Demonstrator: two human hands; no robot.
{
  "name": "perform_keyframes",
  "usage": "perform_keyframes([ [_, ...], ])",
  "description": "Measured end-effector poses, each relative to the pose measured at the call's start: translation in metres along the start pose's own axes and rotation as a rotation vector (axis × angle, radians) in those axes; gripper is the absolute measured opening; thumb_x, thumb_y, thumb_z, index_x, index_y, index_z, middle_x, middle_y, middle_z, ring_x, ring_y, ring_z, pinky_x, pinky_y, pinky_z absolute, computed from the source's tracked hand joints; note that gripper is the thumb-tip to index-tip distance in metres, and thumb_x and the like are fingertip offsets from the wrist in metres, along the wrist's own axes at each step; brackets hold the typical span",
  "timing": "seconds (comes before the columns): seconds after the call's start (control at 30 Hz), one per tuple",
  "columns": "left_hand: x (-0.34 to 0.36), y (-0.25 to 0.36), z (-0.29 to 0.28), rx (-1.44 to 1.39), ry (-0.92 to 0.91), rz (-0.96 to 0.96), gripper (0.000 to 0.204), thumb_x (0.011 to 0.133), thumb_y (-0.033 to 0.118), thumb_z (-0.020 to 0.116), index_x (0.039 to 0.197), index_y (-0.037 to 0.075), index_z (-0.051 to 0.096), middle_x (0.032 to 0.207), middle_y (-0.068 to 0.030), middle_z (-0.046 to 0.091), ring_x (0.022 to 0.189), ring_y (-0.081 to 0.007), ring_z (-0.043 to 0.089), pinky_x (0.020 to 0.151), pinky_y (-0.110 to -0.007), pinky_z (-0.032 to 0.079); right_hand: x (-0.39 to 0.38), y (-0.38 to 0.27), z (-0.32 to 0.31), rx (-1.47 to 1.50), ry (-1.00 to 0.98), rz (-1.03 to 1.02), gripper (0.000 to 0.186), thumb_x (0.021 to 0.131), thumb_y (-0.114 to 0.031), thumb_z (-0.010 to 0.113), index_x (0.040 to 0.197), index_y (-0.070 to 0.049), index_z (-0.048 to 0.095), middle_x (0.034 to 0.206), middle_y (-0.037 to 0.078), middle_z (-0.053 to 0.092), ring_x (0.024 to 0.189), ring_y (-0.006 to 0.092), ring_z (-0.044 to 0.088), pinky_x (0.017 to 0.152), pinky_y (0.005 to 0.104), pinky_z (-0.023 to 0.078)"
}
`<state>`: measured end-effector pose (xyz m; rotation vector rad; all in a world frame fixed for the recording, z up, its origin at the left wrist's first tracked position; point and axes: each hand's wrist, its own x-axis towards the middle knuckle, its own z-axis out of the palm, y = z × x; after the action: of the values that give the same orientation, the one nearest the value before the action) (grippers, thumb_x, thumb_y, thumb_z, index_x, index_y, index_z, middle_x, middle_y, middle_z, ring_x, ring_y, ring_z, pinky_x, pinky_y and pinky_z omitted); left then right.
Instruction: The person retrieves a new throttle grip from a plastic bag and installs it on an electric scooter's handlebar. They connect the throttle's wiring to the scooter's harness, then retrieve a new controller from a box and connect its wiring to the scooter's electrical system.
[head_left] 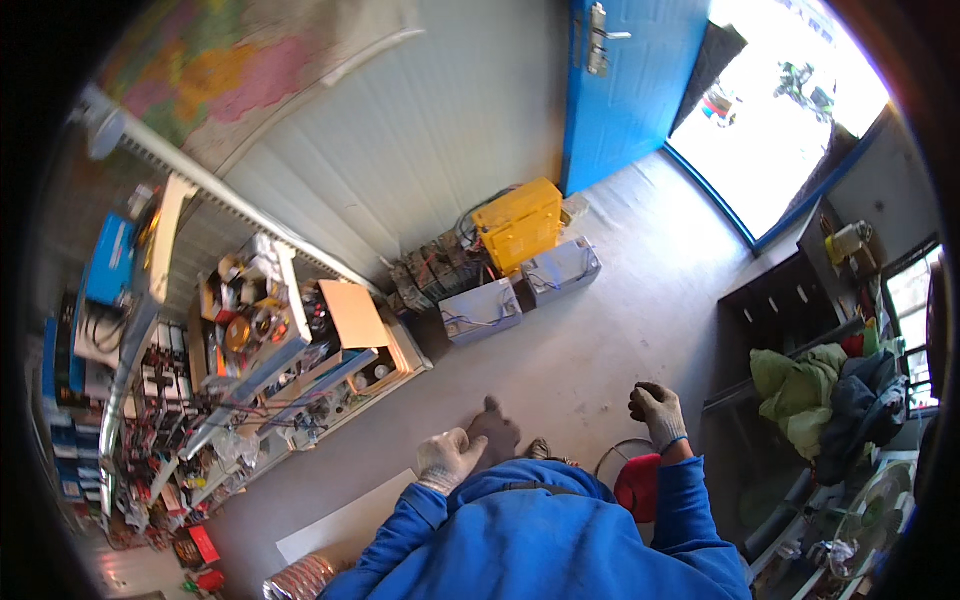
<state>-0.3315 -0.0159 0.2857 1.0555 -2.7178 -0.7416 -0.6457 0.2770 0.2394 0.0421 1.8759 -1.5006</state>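
My left hand, in a pale work glove, hangs at waist height in front of my blue jacket. Its fingers are curled in and nothing shows in them. To the right, my right hand is held out over the floor, gloved alike with dark fingertips. Those fingers are bent inward too, and no object shows in their grip. Below the right wrist is a red object, partly hidden by my sleeve; its kind cannot be made out.
Metal shelving crowded with parts and boxes runs along the left. Ahead, two grey battery-like boxes and a yellow case stand by the wall. A blue door is open. Green cloth and a fan are at right.
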Motion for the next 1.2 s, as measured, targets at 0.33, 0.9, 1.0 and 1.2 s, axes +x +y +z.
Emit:
perform_keyframes([
  [0.33,0.188,0.068,0.079,0.197,-0.442,-0.097,0.046,0.09,0.053,0.071,0.088,0.008,0.08,0.088,-0.0167,0.078,0.087,-0.038,0.076,0.082,-0.05,0.059,0.119,-0.027,-0.096,0.219,0.135,0.133,0.04,0.099,-0.022,0.073,0.127,0.006,0.069,0.105,0.013,0.076,0.087,0.0213,0.075,0.076,0.0347,0.063],
  [0.9,0.632,0.461,0.258,0.14,-0.548,0.618,0.064,0.095,0.068,0.064,0.078,0.008,0.073,0.076,-0.0195,0.072,0.076,-0.0405,0.072,0.07,-0.051,0.056,0.337,-0.125,-0.316,0.441,0.551,0.242,0.034,0.099,-0.017,0.073,0.125,0.003,0.067,0.099,0.008,0.071,0.083,0.0188,0.071,0.072,0.0335,0.061],
  [1.0,0.667,0.51,0.296,0.231,-0.557,0.652,0.07,0.096,0.073,0.057,0.077,0.009,0.074,0.077,-0.0217,0.072,0.076,-0.0408,0.073,0.069,-0.052,0.057,0.405,-0.155,-0.368,0.444,0.563,0.245,0.035,0.098,-0.018,0.073,0.124,0.005,0.068,0.102,0.011,0.073,0.085,0.02,0.072,0.074,0.0344,0.063],
  [1.2,0.74,0.633,0.326,0.238,-0.582,0.541,0.076,0.097,0.078,0.05,0.086,0.008,0.077,0.081,-0.0222,0.074,0.083,-0.0427,0.074,0.075,-0.054,0.057,0.539,-0.298,-0.487,0.266,0.374,0.097,0.044,0.096,-0.021,0.072,0.126,0.01,0.07,0.105,0.015,0.077,0.087,0.0193,0.074,0.075,0.0325,0.063],
])
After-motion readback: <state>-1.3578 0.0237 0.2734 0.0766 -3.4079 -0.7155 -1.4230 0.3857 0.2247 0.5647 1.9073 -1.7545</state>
